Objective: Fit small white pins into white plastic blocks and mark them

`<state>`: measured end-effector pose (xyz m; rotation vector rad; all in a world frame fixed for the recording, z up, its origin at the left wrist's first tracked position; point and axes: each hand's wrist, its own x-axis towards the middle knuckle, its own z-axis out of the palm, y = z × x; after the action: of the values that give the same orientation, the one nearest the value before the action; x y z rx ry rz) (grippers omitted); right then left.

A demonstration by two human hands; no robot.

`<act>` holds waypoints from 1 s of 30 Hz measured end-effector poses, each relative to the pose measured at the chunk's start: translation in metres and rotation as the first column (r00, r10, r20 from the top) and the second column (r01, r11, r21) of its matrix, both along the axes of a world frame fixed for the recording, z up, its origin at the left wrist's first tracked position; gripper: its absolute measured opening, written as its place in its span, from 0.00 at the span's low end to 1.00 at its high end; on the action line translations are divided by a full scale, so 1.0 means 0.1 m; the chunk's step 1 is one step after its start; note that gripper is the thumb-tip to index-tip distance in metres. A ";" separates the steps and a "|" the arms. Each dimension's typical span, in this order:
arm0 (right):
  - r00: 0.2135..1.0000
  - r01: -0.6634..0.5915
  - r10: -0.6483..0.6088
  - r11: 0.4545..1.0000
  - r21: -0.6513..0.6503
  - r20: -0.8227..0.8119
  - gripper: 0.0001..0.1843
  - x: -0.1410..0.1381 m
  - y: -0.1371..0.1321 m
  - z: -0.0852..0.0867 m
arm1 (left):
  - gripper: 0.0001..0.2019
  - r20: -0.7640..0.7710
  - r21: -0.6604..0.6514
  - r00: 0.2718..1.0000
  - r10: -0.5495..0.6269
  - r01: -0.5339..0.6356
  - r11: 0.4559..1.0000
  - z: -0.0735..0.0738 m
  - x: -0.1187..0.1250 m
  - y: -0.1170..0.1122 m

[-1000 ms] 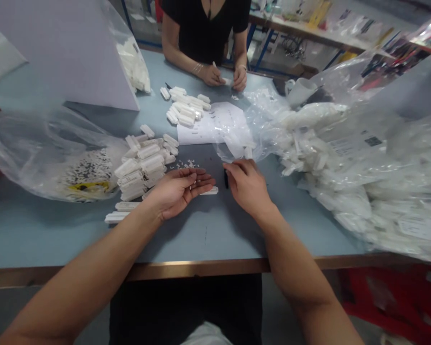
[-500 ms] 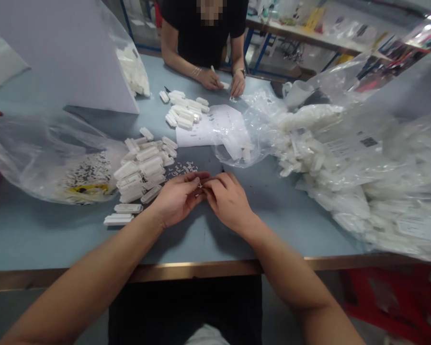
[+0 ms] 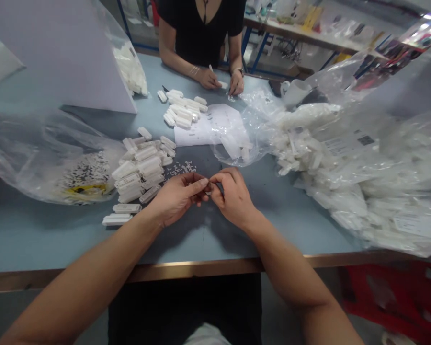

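My left hand (image 3: 181, 197) and my right hand (image 3: 232, 195) meet over the blue-grey table, their fingertips pinched together. Whatever sits between the fingers is too small and too covered to make out. Just beyond my left hand lie scattered tiny white pieces (image 3: 181, 167). To its left is a heap of white oblong plastic pieces (image 3: 145, 163), some with dark markings. Two such pieces lie apart nearer the table's front, one being a white oblong piece (image 3: 118, 219).
An open clear bag (image 3: 28, 163) with small bits lies left. Large clear bags of white parts (image 3: 362, 172) fill the right. Across the table a co-worker's hands (image 3: 219, 82) hold small things beside a white pile (image 3: 185, 109) and a paper sheet (image 3: 190, 135). A white panel (image 3: 68, 57) stands left.
My left thumb has straightened towards my right fingertips, and my right fingers have shifted slightly, still pinched. The heaps look the same; the whole view has moved a little.
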<state>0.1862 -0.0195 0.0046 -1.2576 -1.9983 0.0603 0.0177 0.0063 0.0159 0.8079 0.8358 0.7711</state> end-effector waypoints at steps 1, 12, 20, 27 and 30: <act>1.000 -0.006 0.006 1.000 0.005 0.003 0.07 0.00 0.00 0.00 | 0.12 -0.019 -0.003 1.000 -0.011 0.011 1.000 0.01 -0.01 0.00; 0.998 0.010 -0.009 1.000 0.005 -0.066 0.07 0.01 -0.02 0.04 | 0.10 -0.025 -0.036 1.000 0.004 -0.005 0.999 0.00 -0.02 0.00; 0.997 0.007 -0.008 1.000 -0.023 -0.079 0.08 0.02 -0.02 0.04 | 0.10 -0.048 -0.001 0.999 0.014 -0.014 1.000 0.03 0.00 -0.01; 0.996 -0.006 -0.001 0.997 -0.078 -0.093 0.09 0.01 -0.03 0.07 | 0.09 -0.054 -0.002 0.998 0.023 -0.023 1.000 0.03 0.01 -0.02; 0.996 0.007 -0.015 0.996 -0.092 -0.082 0.10 0.01 -0.03 0.07 | 0.09 -0.047 -0.002 0.999 0.023 -0.023 1.000 0.03 0.01 -0.02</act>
<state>0.1873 -0.0229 0.0111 -1.3021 -1.9361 0.1976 0.0183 0.0043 0.0189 0.8181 0.8890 0.7733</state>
